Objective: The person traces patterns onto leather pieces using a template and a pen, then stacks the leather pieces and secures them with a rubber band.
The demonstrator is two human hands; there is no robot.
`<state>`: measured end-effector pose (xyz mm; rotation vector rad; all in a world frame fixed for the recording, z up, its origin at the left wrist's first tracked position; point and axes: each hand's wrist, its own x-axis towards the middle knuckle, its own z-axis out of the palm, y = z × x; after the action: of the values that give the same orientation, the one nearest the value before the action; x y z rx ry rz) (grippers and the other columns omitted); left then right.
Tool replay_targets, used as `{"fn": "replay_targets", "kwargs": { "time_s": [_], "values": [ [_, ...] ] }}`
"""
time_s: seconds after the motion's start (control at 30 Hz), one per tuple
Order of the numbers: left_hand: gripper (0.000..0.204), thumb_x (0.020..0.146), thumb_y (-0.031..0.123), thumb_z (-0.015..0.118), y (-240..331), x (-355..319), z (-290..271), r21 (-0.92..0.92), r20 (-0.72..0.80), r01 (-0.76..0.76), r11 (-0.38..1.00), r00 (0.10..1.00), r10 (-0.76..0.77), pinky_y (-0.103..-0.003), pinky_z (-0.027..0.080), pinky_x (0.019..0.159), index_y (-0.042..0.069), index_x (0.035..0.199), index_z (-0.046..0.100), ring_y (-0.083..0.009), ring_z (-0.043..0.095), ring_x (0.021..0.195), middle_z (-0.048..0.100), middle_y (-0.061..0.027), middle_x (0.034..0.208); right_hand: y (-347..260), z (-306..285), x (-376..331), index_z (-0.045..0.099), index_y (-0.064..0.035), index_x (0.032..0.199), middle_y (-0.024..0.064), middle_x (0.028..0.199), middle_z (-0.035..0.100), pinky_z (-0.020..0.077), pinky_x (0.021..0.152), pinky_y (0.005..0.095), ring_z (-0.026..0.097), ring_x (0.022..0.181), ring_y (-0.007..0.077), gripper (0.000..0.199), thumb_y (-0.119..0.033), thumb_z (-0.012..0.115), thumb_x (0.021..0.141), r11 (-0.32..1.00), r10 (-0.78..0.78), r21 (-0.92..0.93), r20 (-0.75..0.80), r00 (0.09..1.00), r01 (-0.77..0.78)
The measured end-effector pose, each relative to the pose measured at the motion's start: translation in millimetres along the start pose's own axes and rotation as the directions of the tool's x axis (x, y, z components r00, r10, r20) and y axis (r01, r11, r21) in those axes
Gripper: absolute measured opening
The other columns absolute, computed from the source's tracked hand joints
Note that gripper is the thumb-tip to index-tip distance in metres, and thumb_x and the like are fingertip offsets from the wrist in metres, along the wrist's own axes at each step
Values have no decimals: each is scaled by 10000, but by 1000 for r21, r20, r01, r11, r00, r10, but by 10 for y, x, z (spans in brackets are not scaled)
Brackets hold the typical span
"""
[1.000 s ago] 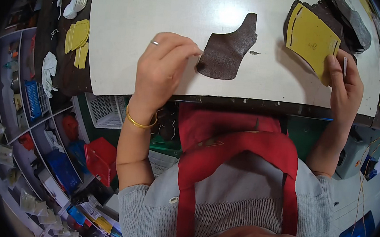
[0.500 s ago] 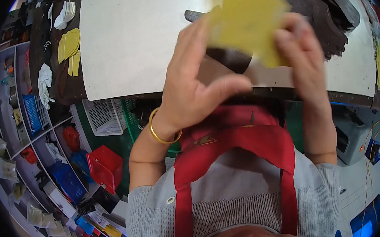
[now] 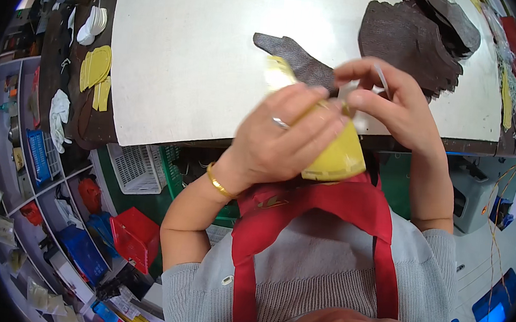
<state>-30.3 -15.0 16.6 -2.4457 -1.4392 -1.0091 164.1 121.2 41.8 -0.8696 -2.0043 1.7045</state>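
The white table [image 3: 205,64] took up most of the space in front of the person, its near edge running just beyond the raised hands, and it seemed to serve as a laying-out surface for cut pieces. At its far right corner sat a stack of dark brown leather pieces [image 3: 422,37], fanned slightly, probably kept there within reach of the right arm. A single dark brown piece [image 3: 295,57] lay flat near the middle of the table, close to the near edge, partly hidden behind the hands. Off the left edge, on a darker bench, a few yellow pieces [image 3: 96,70] lay side by side. The yellow piece [image 3: 335,158] being worked on was not on the table at all: it was lifted up close to the chest, above the red apron [image 3: 327,210], likely so it could be seen and handled at close range. It looked thin, smooth and slightly curved, bright yellow with a rounded lower edge. The left hand [image 3: 278,141], with a ring and a gold bangle, was wrapped over its front and gripped it. The right hand [image 3: 392,102] met it at the top edge, fingertips pinched together on something small and pale, possibly a thin strip; I could not tell exactly what.
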Motion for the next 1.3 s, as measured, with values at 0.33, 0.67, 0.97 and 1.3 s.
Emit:
{"fn": "replay_targets", "kwargs": {
  "time_s": [0.33,0.67,0.97,1.3],
  "values": [
    [284,762,152,732,274,319,304,-645,-176,-179,743,981,83,-387,519,880,194,1041,756,-231,623,1022,608,5,1019,-36,-500,160,748,0,1140,96,878,691,449,680,314,592,772,231,397,-318,744,902,917,-278,-108,515,811,384],
    [445,748,244,785,81,203,371,146,117,453,880,875,-470,-391,498,853,34,1115,646,-287,611,1001,609,-114,1018,57,-831,-98,721,-20,1097,-41,883,657,433,692,189,524,734,37,231,-227,642,1032,993,122,8,-128,984,-121],
    [147,757,78,684,-221,-258,-106,-219,208,45,975,978,1,-385,592,831,52,901,675,-288,687,1034,691,-84,996,187,-537,-105,691,4,1198,1,930,690,503,723,211,614,816,44,238,-143,666,1012,993,78,99,-151,985,-63],
    [206,764,61,737,-126,-273,55,33,149,215,976,965,-217,-363,554,743,44,967,709,-258,663,874,673,-64,948,229,-318,-96,650,33,1183,59,939,709,557,721,256,659,772,89,241,-133,657,1009,973,49,225,-422,905,52]
  ]
}}
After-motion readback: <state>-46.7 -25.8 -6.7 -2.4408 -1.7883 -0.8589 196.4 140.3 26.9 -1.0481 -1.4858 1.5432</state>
